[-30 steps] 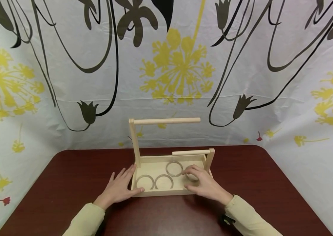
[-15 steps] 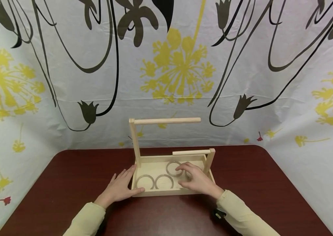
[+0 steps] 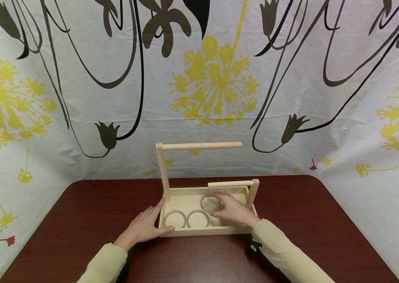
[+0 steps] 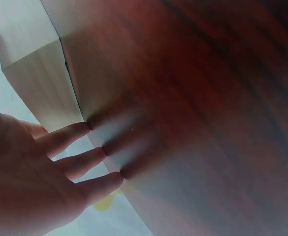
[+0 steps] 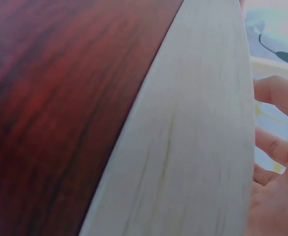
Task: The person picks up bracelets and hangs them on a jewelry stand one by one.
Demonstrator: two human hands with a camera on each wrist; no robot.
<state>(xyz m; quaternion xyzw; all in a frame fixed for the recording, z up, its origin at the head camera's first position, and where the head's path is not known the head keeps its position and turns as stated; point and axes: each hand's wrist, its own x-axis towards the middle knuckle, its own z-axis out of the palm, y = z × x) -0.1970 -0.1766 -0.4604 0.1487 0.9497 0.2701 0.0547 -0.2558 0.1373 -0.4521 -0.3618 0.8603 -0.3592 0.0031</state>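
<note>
A shallow wooden tray (image 3: 217,230) stands on the table with grey rings lying in it. My left hand (image 3: 143,226) rests at its left end, fingers spread and thumb over the front wall. In the left wrist view the left fingers (image 4: 99,189) reach down beside the wooden wall. My right hand (image 3: 233,210) is inside the tray, fingers and thumb curved around opposite edges of the rear ring (image 3: 202,204). Two more rings, a left one (image 3: 165,217) and a middle one (image 3: 206,224), lie near the front. In the right wrist view, the tray's wall partly hides the right fingers (image 5: 276,147).
A tall wooden post with a long horizontal rod (image 3: 203,145) rises from the tray's left end. At the right end stands a shorter post (image 3: 252,193) with a lower rod (image 3: 229,183). A patterned cloth (image 3: 217,90) hangs behind the dark red table (image 3: 97,212).
My right hand has moved left across the tray, from the ring at the right to the rear ring, and its fingers have come around that ring. The left hand stays at the tray's left end.
</note>
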